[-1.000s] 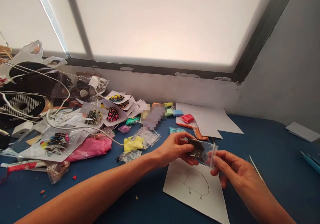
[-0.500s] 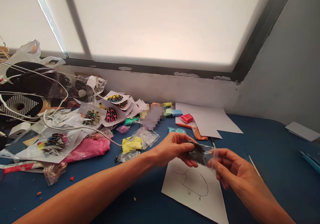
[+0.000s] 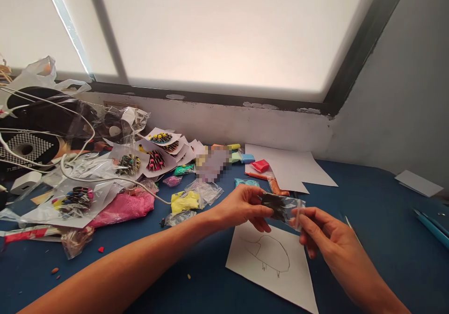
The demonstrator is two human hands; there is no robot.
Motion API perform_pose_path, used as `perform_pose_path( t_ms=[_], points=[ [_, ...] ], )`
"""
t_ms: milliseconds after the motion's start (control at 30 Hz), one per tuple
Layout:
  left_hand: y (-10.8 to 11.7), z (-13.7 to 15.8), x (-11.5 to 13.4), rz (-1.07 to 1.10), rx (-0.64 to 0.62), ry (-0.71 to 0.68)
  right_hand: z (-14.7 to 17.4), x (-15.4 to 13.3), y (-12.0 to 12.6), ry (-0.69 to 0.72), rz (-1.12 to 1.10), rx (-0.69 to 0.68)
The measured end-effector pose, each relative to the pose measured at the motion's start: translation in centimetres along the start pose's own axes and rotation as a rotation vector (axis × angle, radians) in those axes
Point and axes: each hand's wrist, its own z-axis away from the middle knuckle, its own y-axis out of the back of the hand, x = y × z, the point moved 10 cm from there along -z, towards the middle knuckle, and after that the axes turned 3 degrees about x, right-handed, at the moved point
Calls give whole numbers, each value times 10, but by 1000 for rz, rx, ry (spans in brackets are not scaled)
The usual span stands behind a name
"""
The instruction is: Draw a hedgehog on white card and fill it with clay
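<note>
A small clear plastic bag (image 3: 280, 207) with dark contents is held up between both hands. My left hand (image 3: 247, 206) pinches its dark, filled end between thumb and fingers. At the bag's clear end, my right hand (image 3: 317, 232) grips the edge with thumb and forefinger. What exactly the dark contents are, I cannot make out. Below the bag lies a white sheet of paper (image 3: 256, 274) with a pencil outline of a rounded animal with a pointed snout and short legs.
On the left spread decorated paper cards (image 3: 154, 162), a pink cloth (image 3: 122, 208), a white cable (image 3: 115, 179) and a yellow packet (image 3: 184, 201). Behind my hands are a red packet (image 3: 260, 165), an orange packet (image 3: 277, 185) and white paper (image 3: 291, 164). A blue pen-like object (image 3: 433, 227) lies at right.
The bag has turned flatter and shows more of its clear end. Both hands stay on it with only slight movement, and the view has shifted a little.
</note>
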Motion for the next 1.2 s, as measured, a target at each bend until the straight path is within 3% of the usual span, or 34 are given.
perform_pose_path(
  t_ms=[133, 200, 267, 333, 533, 833, 1067, 1200],
  points=[
    [-2, 0, -2, -99, -29, 41, -1, 3, 2, -23, 22, 14],
    [8, -2, 5, -237, 34, -13, -3, 6, 9, -39, 41, 43],
    [30, -4, 21, -534, 216, -128, -6, 11, 18, -57, 64, 70],
    [46, -1, 37, -999, 394, -240, -8, 16, 24, -75, 88, 80],
    [54, -8, 20, -1246, 323, -229, -10, 22, 19, -127, 177, 52],
    [49, -2, 41, -1253, 422, -346, -9, 7, 13, -89, 216, 64],
    [29, 14, 67, -994, 445, -621, -19, 7, -21, -27, 168, -46],
    [23, 16, 69, -887, 391, -661, -19, -1, -9, 2, 184, 45]
  ],
)
